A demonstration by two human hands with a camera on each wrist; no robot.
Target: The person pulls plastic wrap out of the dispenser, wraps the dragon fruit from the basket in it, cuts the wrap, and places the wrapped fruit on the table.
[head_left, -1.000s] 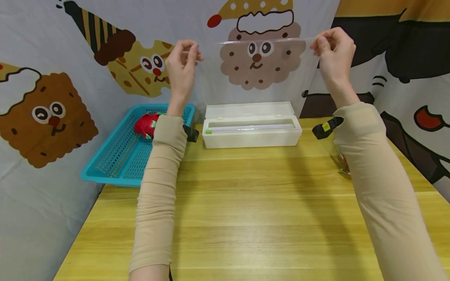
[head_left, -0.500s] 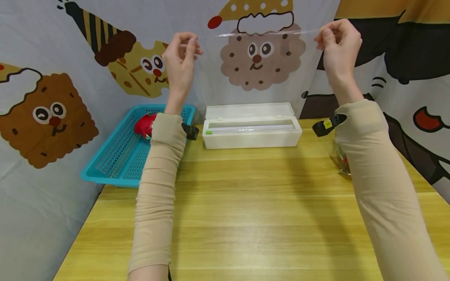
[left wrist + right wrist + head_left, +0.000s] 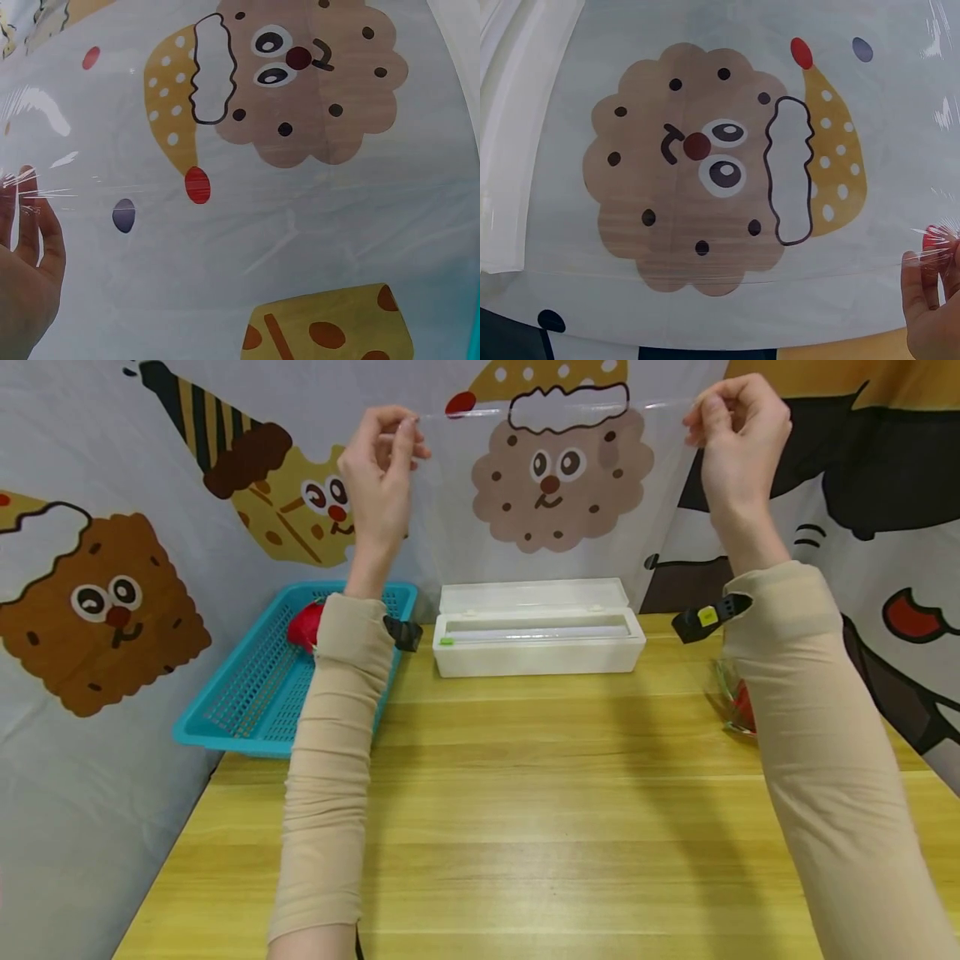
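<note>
A sheet of clear plastic wrap (image 3: 450,485) stretches upright between my two raised hands, its top edge showing as a thin bright line. My left hand (image 3: 378,477) pinches one upper corner; my right hand (image 3: 742,447) pinches the other. Below, the wrap runs down toward a white wrap dispenser box (image 3: 540,656), whose lid (image 3: 532,596) is raised. Inside it lies a pale roll (image 3: 536,632), and a small green slider (image 3: 447,642) sits at the left of its front rim. Creases in the film radiate from the fingers in both wrist views.
At the left stands a blue plastic basket (image 3: 225,735) with a red dragon fruit (image 3: 303,627), partly behind my left sleeve. A clear glass bowl (image 3: 723,693) with something red is partly hidden by my right sleeve. A cartoon-printed cloth (image 3: 75,793) hangs behind the wooden table (image 3: 555,827).
Both hands have risen and moved slightly apart, drawing the wrap's top edge higher. More of the glass bowl now shows beside the right sleeve. The box and basket stay put.
</note>
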